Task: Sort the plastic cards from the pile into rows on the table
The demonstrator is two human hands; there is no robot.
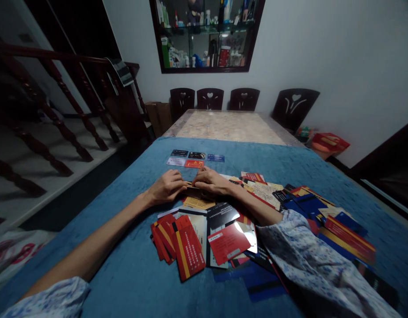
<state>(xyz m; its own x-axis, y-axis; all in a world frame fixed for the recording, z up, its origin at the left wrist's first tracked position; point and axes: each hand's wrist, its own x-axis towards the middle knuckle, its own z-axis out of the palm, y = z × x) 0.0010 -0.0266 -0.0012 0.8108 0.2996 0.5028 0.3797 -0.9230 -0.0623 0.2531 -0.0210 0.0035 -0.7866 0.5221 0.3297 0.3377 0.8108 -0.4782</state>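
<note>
Left hand (169, 185), fingers pinched on the left end of a dark card (193, 191), held low at mid-table over the blue cloth (124, 234); farther off, five cards (196, 155) in two short rows; right hand (208, 180), just beside the left, fingers bent over the same card's right end; heap of cards (228, 243), spread near and right. Step in hand, seemingly: two-handed handling, one card or several, cannot tell. Next move, as judged: calls for a steady grip.

Five cards (196, 155) lie on the cloth (134, 274) behind the card heap's left part (190, 251).
</note>
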